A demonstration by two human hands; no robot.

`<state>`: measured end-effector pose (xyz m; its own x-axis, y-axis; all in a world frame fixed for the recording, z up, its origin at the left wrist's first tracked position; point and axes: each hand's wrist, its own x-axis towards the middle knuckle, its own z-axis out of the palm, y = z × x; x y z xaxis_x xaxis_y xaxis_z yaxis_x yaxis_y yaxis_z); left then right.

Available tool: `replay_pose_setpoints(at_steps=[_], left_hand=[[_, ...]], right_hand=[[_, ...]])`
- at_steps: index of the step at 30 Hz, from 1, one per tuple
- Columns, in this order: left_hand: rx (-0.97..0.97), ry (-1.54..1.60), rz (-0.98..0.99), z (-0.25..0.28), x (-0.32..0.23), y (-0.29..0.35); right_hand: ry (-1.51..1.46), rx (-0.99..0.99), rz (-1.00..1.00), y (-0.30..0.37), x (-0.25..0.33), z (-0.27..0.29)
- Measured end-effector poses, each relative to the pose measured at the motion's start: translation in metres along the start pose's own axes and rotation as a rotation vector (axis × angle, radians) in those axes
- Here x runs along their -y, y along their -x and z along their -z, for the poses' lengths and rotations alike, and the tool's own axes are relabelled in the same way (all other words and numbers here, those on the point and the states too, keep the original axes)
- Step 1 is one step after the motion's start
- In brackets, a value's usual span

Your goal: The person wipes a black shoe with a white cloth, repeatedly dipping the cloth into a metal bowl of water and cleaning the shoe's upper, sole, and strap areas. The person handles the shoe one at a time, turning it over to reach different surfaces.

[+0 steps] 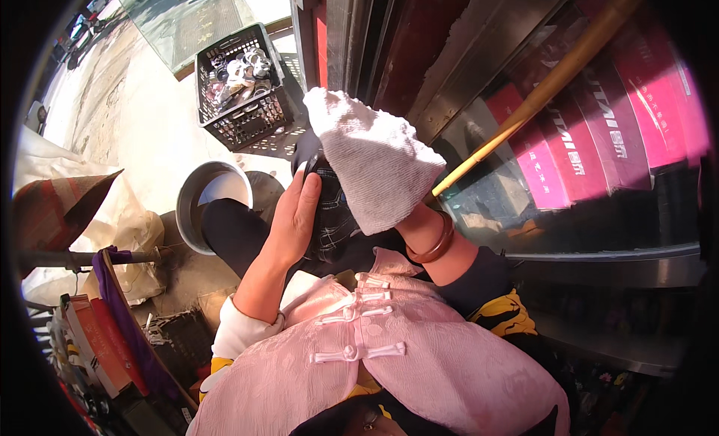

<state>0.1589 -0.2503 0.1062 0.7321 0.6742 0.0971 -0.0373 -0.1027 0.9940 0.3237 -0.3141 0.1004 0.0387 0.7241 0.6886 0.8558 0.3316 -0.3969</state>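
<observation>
My left hand (296, 219) is closed along the side of a dark item with pale stitching (334, 219), its thumb lying against it; whether this is a shoe or clothing I cannot tell. A light grey ribbed cloth (378, 162) with a fluffy white edge covers my right hand, which grips it from inside or beneath. The right fingers are hidden; only the wrist with a brown bangle (433, 241) shows. The cloth hangs over the dark item, just right of my left hand.
Ahead on the left stands a black plastic crate (243, 121) of mixed small items. A metal basin (196, 245) with liquid sits beside my knee. To the right, a bamboo pole (517, 117) leans by a glass case with pink boxes (592, 136). Cartons (105, 346) stand lower left.
</observation>
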Motion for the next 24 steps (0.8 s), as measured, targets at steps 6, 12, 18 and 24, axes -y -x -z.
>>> replay_pose_setpoints(at_steps=[6,12,18,24], left_hand=[[-0.037,-0.295,-0.081,0.001,0.028,0.011],[0.117,-0.311,0.06,-0.017,0.03,-0.005],[0.023,-0.103,0.077,-0.028,0.036,-0.007],[0.261,0.545,0.245,-0.028,0.001,-0.013]], right_hand=[[0.119,0.128,0.026,-0.025,0.007,-0.021],[-0.169,-0.165,-0.268,0.005,-0.01,-0.015],[0.158,-0.351,-0.249,0.008,-0.012,0.033],[0.153,-0.27,-0.356,0.011,0.009,0.065]])
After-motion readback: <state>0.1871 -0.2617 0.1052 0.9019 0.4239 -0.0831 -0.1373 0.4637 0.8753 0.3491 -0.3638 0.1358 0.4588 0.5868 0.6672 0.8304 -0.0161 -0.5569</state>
